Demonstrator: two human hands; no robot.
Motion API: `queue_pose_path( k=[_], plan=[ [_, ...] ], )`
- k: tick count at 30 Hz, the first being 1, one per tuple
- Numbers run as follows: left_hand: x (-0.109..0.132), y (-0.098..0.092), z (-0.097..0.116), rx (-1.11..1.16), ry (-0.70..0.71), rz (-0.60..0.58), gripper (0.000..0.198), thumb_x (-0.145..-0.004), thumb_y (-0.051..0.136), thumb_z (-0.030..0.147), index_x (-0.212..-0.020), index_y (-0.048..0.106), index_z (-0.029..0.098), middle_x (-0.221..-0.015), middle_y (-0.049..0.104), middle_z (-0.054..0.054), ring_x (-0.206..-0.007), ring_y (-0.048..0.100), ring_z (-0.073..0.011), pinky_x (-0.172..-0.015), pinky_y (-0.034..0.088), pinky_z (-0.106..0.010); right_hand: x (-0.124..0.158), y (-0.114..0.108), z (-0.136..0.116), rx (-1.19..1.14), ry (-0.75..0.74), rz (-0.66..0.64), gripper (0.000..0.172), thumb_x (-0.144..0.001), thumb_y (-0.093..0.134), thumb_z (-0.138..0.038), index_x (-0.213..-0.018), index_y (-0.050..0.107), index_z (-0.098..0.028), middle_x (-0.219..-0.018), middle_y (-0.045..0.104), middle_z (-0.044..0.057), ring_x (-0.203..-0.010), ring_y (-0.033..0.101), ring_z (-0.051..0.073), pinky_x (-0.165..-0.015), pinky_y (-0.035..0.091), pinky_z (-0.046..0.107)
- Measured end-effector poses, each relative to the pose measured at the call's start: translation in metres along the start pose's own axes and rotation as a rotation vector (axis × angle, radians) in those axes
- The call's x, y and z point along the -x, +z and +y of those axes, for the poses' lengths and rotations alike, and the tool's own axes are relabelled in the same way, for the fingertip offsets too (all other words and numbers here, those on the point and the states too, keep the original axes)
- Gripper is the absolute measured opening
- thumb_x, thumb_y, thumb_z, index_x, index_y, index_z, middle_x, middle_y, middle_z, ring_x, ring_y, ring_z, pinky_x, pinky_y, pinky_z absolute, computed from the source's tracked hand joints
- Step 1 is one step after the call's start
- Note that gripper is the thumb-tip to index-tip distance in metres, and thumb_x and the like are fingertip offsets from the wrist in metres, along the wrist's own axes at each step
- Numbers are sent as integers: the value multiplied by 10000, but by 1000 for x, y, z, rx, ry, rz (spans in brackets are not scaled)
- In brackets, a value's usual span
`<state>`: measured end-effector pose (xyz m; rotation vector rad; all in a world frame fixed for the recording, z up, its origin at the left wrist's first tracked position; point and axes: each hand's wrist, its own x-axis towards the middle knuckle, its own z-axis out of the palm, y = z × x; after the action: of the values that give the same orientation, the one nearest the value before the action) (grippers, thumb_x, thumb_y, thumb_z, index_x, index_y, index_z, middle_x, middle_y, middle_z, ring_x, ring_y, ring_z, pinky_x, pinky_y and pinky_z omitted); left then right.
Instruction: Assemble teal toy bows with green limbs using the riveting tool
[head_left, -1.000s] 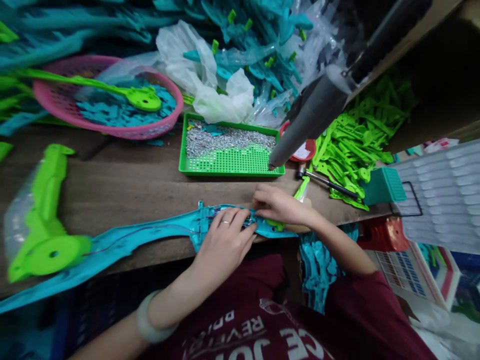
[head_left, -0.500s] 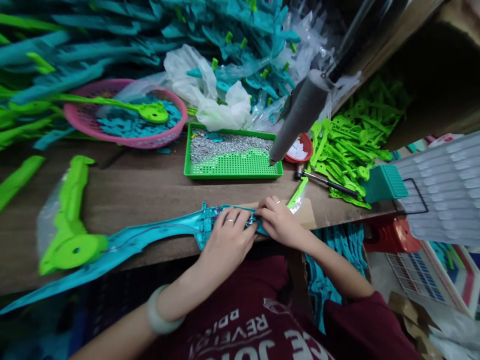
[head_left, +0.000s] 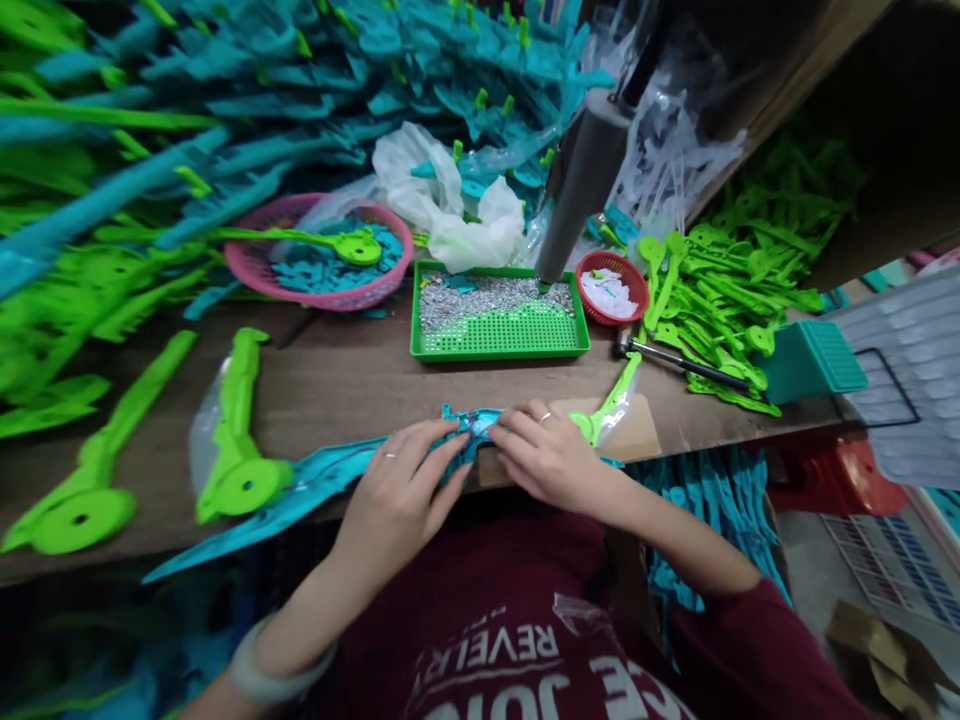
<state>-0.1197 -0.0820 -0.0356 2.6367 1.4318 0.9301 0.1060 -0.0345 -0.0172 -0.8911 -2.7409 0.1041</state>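
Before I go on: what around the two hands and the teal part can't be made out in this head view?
- Middle of the teal plastic part: covered by the left hand and right hand; what the fingertips do there is hidden.
- Its right end: behind the right hand.
- Silver bits in the green tray: too small to identify.
- Contents of the red bowl: too small.
- Grey cylinder: top cut off by the frame's upper edge.

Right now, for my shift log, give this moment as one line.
left hand: on teal part | right hand: on teal part | green tray: behind | table
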Motion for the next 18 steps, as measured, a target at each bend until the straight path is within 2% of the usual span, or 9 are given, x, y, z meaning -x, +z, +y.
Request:
queue_pose_path(
  k=[3,5,8,10,15,18],
  plan=[
    [6,8,-4,-40,56,-35,215,-993,523,168,-1134,674,109,-1121,743,-147,-1022,692,-268,-916,555,-425,-15,12,-8,20,8,-70,300,-1039,421,-207,-1260,611,-133,-1150,664,146,-1003,494,266,-802,412,407],
    [9,13,-4,-68,82,-33,229,-987,529,155,-1148,683,104,-1125,758,-142,-1023,700,-269,-922,550,-424,-20,15,-6,15,20,-115,275,-1035,442,-201,-1220,633,-130,-1121,665,143,-998,496,267,-794,402,405],
    [14,15,-3,-75,100,-18,277,-970,546,127,-1214,676,111,-1160,760,-136,-1051,705,-274,-930,545,-430,-21,13,-2,-10,15,-198,219,-1019,486,-196,-1110,672,-123,-1108,654,143,-1021,494,270,-804,391,404],
    [16,17,-2,-68,78,-7,304,-968,549,126,-1246,673,126,-1171,759,-133,-1070,704,-273,-935,546,-424,-20,9,1,-28,5,-240,218,-1018,490,-202,-1112,670,-123,-1147,638,150,-1045,487,273,-821,393,408],
    [17,20,-2,-100,88,-15,247,-985,554,180,-1140,720,82,-1109,770,-148,-1026,712,-283,-911,556,-422,-22,-1,6,-16,-45,-248,301,-1034,418,-202,-1246,623,-145,-1081,647,135,-976,476,265,-789,413,402],
    [18,21,-1,-86,102,-37,262,-992,550,195,-1162,722,93,-1137,764,-153,-1080,702,-286,-954,543,-423,-25,2,7,20,-139,-247,314,-1044,403,-204,-1269,611,-134,-1189,654,145,-989,487,261,-789,420,403]
  ],
)
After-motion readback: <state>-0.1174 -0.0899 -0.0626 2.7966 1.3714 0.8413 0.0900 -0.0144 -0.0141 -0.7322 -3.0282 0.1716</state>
